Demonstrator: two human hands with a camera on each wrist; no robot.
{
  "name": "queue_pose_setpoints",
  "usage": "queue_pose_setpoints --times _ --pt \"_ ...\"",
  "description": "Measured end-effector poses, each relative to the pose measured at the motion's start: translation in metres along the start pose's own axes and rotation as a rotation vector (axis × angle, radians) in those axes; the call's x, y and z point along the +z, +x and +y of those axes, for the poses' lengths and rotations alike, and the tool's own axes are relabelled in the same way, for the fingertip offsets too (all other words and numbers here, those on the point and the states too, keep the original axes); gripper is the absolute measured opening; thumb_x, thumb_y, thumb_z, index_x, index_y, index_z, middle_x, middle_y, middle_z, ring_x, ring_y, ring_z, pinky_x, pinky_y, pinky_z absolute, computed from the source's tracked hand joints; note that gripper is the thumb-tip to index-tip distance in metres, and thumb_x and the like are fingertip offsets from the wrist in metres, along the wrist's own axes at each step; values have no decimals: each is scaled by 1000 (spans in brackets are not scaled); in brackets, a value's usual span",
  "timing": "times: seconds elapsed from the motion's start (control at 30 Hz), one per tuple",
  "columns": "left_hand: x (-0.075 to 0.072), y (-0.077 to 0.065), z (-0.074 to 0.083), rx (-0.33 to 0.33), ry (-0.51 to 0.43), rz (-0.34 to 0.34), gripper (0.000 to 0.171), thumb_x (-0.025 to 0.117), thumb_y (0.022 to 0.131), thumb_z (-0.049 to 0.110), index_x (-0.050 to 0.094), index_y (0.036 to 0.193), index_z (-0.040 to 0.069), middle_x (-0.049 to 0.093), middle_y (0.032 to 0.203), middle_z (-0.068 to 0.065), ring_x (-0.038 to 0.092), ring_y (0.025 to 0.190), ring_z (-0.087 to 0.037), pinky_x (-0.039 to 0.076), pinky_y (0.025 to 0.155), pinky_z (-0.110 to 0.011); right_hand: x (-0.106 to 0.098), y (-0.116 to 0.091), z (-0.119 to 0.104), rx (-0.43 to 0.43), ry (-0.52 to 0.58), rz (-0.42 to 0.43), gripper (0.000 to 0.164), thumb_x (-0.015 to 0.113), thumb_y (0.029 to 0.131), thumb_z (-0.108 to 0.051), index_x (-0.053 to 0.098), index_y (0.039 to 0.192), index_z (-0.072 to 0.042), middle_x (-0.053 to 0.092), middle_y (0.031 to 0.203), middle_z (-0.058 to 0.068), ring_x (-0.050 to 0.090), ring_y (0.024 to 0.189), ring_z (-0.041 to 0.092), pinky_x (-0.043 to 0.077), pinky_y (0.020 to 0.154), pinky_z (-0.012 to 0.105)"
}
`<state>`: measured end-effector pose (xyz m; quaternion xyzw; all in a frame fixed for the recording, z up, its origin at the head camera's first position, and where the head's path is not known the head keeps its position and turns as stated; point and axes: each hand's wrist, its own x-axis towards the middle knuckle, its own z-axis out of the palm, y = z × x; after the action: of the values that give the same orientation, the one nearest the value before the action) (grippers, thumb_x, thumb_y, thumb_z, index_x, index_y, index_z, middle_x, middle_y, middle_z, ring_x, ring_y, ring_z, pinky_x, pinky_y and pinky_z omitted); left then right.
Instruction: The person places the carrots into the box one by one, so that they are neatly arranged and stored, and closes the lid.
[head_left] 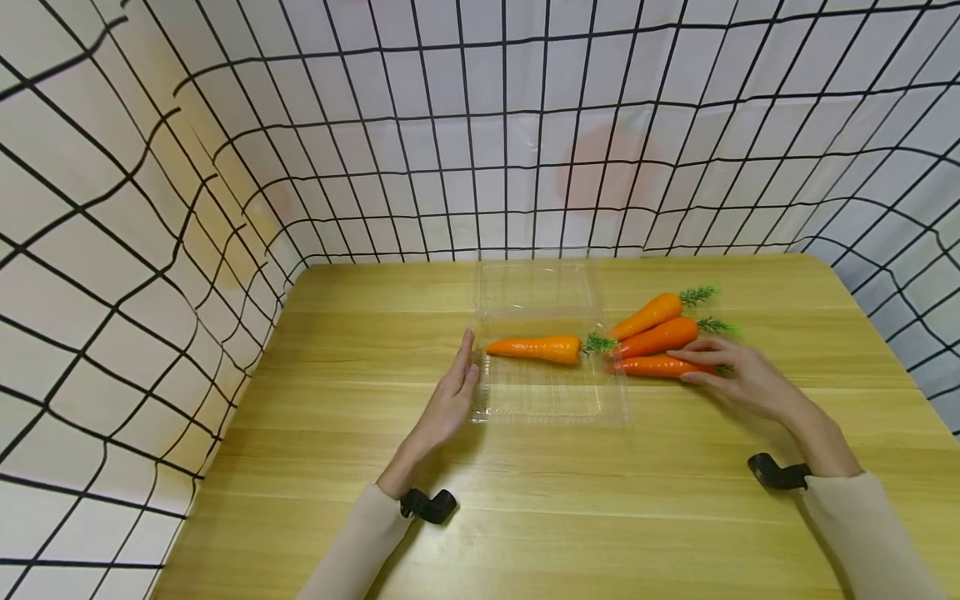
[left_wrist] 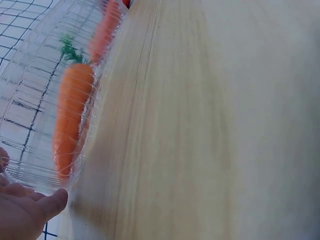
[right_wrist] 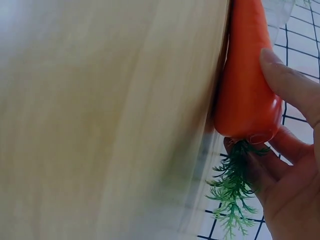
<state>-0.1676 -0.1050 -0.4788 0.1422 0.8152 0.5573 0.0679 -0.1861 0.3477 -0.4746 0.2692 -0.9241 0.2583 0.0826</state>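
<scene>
Evidently, in the head view, the right hand (head_left: pixel 750 382) grips the lowest carrot (head_left: pixel 656 366), right of centre, thumb and fingers on opposite sides near its leafy end. Its long axis runs nearly level across the frame, tip leftward at the right rim of the clear plastic clamshell (head_left: pixel 547 400); whether tip and rim touch cannot be told. The left hand (head_left: pixel 450 396), much farther from that carrot, lies with fingers extended along the clamshell's left edge. Inside, a boxed carrot (head_left: pixel 536 350) lies across the upper part, also tip left; bare tray floor lies below it. Two upper carrots (head_left: pixel 663 337) bound the gripped one above; wood-grain tabletop (head_left: pixel 300 483) extends below.

In the left wrist view, the clamshell occupies the left side; left thumb and fingers, lower left, are extended at its near end.

In the right wrist view, the gripped carrot runs upright at upper right, thumb against its flank, fingers behind the crown, leaves below.
</scene>
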Motion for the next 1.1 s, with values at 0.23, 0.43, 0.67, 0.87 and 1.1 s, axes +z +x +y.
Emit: queue_pose_setpoints --times 0.23,0.43,0.67,0.87,1.1 --pt "1 1 -1 0 0 2 60 28 115 15 -1 167 10 2 176 -10 15 160 -35 14 131 -54 -5 -3 1 36 88 32 40 82 86 -4 78 124 -15 71 119 9 41 116 -21 33 94 -2" --pt "0 1 0 0 -5 -1 60 28 115 15 -1 167 10 2 176 -10 16 160 -36 14 130 -55 -14 -3 -4 86 101 56 41 79 89 -4 76 128 -16 68 120 6 42 112 -22 36 89 -1" --pt "0 0 1 -5 -1 4 60 28 115 15 -1 167 9 2 176 -9 15 161 -34 14 131 -54 -25 3 -6 67 96 129 41 77 89 2 75 128 -12 63 119 -7 44 111 -18 37 87 3" --pt "1 0 1 -7 -1 4 60 27 115 15 -1 167 10 3 176 -8 15 161 -34 13 131 -54 -32 8 -10 130 126 160 39 77 90 0 76 127 -15 62 120 -11 48 110 -13 37 86 3" --pt "0 -1 2 -5 6 9 60 27 115 17 -1 167 9 3 176 -8 14 161 -33 13 131 -53 -35 15 -18 89 120 181 40 77 90 2 76 127 -14 63 118 -10 49 109 -11 36 88 1"
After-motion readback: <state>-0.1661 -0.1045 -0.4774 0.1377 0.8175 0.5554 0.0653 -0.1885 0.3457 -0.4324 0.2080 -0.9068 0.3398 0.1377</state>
